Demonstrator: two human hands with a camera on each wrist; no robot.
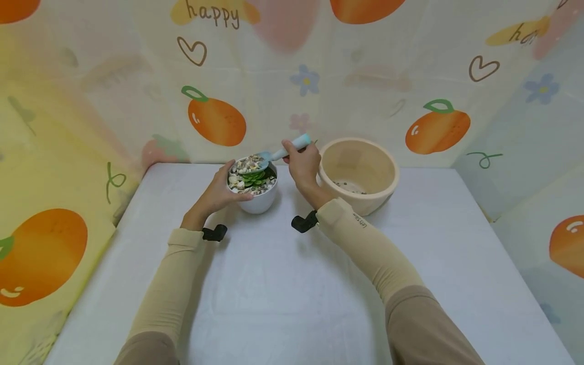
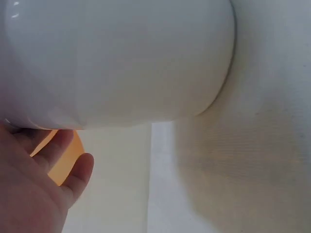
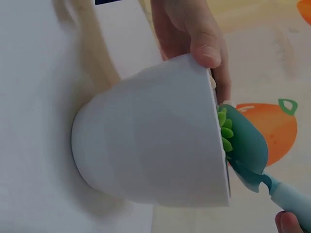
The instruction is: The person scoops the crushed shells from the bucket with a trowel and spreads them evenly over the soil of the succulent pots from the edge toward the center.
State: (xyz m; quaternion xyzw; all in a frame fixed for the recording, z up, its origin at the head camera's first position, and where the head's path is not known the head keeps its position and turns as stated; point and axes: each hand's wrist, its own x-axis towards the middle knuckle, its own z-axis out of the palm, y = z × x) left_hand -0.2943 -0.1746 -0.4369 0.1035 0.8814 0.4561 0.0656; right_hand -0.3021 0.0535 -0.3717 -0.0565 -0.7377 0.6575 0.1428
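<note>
A white flowerpot (image 1: 259, 204) stands on the table, holding a green succulent (image 1: 253, 178) amid pale pebbles (image 1: 235, 181). My left hand (image 1: 218, 191) holds this pot at its left side, thumb along the front of the rim. In the left wrist view its fingers (image 2: 58, 145) lie against the pot wall. My right hand (image 1: 304, 165) grips the light-blue handle of a small trowel (image 1: 297, 143). The trowel's blade tilts over the succulent, close above the rim, with pebbles at it. In the right wrist view the green blade (image 3: 250, 141) overlaps the leaves.
A larger beige pot (image 1: 358, 202) stands right of my right hand, with a few pebbles (image 1: 349, 187) at its bottom. The white-covered table (image 1: 274, 294) ends at a patterned cloth backdrop (image 1: 347, 101) just behind both pots.
</note>
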